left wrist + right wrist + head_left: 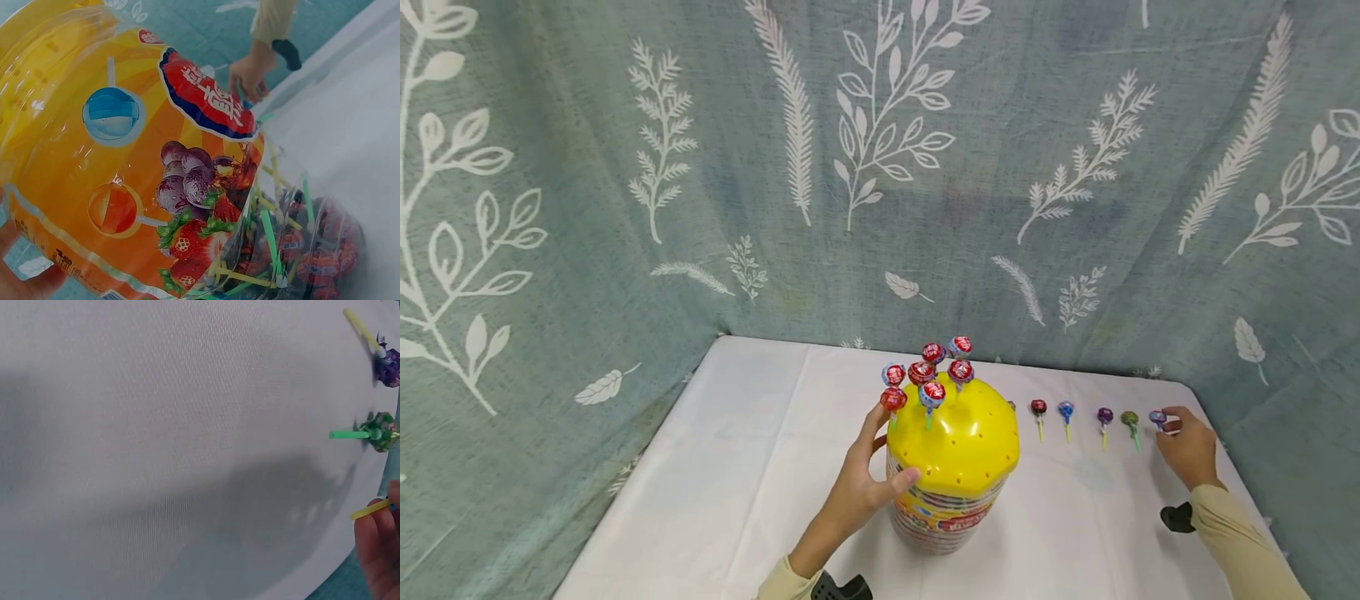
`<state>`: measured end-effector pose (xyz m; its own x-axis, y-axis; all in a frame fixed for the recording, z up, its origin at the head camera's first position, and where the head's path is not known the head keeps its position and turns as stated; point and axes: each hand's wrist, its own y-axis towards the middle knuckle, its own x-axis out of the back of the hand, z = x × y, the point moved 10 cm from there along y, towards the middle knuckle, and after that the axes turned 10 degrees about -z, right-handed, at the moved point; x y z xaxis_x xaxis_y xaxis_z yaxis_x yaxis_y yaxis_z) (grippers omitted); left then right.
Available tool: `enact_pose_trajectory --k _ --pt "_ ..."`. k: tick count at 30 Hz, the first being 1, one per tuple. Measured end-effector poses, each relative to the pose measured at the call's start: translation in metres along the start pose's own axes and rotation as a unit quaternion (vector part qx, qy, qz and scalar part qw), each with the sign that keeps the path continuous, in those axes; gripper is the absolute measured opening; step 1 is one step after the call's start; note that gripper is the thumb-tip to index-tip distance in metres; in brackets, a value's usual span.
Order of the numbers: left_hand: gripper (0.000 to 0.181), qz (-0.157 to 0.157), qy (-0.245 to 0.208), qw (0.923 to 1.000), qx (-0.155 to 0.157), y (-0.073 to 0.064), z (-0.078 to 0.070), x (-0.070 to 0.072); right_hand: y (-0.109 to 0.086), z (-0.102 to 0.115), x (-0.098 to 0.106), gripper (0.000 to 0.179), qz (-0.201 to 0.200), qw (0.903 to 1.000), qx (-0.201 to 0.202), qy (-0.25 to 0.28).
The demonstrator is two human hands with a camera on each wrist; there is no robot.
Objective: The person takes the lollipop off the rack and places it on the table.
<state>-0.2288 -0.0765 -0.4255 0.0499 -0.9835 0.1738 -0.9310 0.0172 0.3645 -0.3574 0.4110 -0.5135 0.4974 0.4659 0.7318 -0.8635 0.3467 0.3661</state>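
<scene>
Right hand (1189, 450) pinches the blue-wrapped lollipop (1157, 417) just right of the green lollipop (1130, 418), left hand (859, 482) grips the yellow-lidded jar (957, 471); best, I judge, to lift by the head, stick free, without brushing its neighbour.

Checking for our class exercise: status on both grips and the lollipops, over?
Left grip holds jar. Right grip pinching a lollipop. Seven lollipops stand in yellow lid. Loose lollipops lie between grips.
</scene>
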Motion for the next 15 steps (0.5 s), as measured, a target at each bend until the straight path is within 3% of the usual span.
enact_pose_trajectory --k 5,15 --pt "0.080 0.003 -0.005 1.0000 0.000 -0.001 0.000 0.000 0.000 -0.008 -0.005 0.035 0.017 0.9995 -0.028 -0.006" --pt "0.079 0.003 -0.004 1.0000 0.002 -0.001 -0.002 0.000 0.005 -0.023 -0.014 0.021 0.015 0.9989 -0.032 -0.030"
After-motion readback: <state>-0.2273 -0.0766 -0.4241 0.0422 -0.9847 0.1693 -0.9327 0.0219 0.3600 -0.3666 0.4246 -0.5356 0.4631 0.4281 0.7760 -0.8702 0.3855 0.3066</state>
